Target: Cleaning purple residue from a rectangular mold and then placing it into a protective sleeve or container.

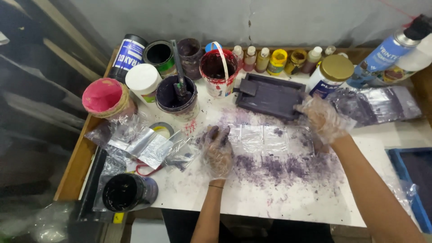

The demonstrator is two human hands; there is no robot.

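Plastic sheet [270, 139], stained purple, lies at the frame's centre on the white table [279, 198]. We press it flat with our gloved left hand [217, 150], fingers spread, gripping nothing. Our gloved right hand [321, 118] grasps the dark tray [269, 95] above it. Lifting the tray needs a steady grip, we judge. One tray; seven small bottles [263, 60] line the top.

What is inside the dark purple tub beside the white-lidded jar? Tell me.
A stirring tool stands inside the purple tub, its handle leaning out over the rim. The dark interior hides the tool's lower end.
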